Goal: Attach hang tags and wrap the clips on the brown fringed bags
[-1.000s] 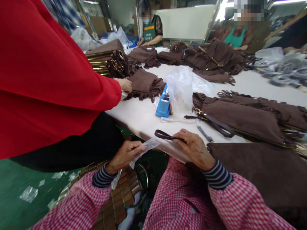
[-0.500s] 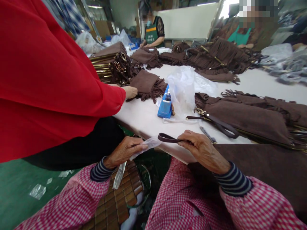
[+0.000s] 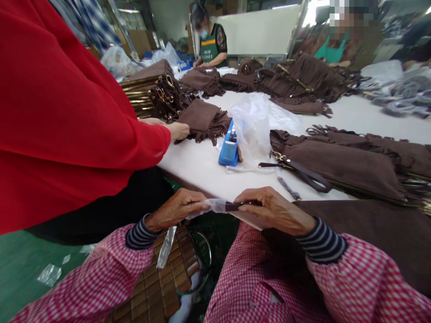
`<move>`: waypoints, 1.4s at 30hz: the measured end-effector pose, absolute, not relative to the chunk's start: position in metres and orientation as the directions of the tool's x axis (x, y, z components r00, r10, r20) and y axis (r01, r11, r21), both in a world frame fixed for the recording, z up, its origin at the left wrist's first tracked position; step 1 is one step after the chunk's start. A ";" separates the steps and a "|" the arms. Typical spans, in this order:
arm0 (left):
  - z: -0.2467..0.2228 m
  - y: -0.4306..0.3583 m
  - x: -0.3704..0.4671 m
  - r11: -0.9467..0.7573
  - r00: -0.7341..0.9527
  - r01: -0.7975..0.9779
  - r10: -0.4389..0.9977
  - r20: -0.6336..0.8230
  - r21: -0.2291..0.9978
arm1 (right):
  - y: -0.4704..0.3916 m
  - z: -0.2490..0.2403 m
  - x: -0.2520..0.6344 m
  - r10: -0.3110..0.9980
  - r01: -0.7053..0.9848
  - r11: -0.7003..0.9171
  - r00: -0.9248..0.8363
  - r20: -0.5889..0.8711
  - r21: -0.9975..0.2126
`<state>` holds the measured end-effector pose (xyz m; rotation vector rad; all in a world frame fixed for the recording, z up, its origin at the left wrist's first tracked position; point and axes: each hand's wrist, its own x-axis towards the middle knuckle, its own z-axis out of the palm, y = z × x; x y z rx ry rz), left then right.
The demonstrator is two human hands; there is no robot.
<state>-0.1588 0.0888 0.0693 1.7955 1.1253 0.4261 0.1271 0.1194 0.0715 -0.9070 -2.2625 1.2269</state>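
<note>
My left hand [image 3: 178,208] pinches a narrow clear plastic sleeve [image 3: 215,205] in front of the table's near edge. The dark brown strap [image 3: 233,207] is gripped by my right hand [image 3: 272,208], and its looped end is inside the mouth of the sleeve. A second clear sleeve [image 3: 166,247] hangs below my left hand. Beyond my right hand lies a brown bag [image 3: 350,163] with a wrist strap [image 3: 308,177] clipped to it. A small wrapped strip [image 3: 288,188] rests on the table near my right fingers.
A blue tape dispenser [image 3: 229,150] stands beside a crumpled plastic bag [image 3: 252,121] on the white table [image 3: 202,166]. At the left, a person in a red top [image 3: 74,121] touches a fringed brown bag [image 3: 198,116]. Stacked bags [image 3: 139,96] lie behind; two people work across the table.
My right hand has moved left toward my left hand. The strap's loop, earlier outside the sleeve, is now inside its opening.
</note>
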 end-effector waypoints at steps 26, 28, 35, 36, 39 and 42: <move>0.076 0.114 -0.117 0.047 0.623 0.544 0.646 -0.440 0.838 | 0.094 0.066 0.212 0.788 0.733 0.590 -0.614 0.045 -0.337; 0.072 0.112 -0.113 0.009 0.647 0.544 0.632 -0.427 0.839 | 0.094 0.062 0.210 0.786 0.729 0.601 -0.614 0.076 -0.329; 0.080 0.118 -0.082 -0.002 0.699 0.523 0.574 -0.427 0.853 | 0.104 0.060 0.213 0.777 0.686 0.602 -0.621 0.101 -0.409; 0.083 0.121 -0.077 0.014 0.694 0.530 0.568 -0.443 0.848 | 0.106 0.061 0.215 0.772 0.675 0.604 -0.628 0.100 -0.424; 0.089 0.128 -0.061 0.154 0.668 0.526 0.533 -0.519 0.836 | 0.108 0.064 0.218 0.771 0.650 0.596 -0.627 0.111 -0.472; 0.090 0.132 -0.047 0.333 0.666 0.473 0.471 -0.578 0.816 | 0.108 0.063 0.220 0.784 0.638 0.585 -0.604 0.145 -0.501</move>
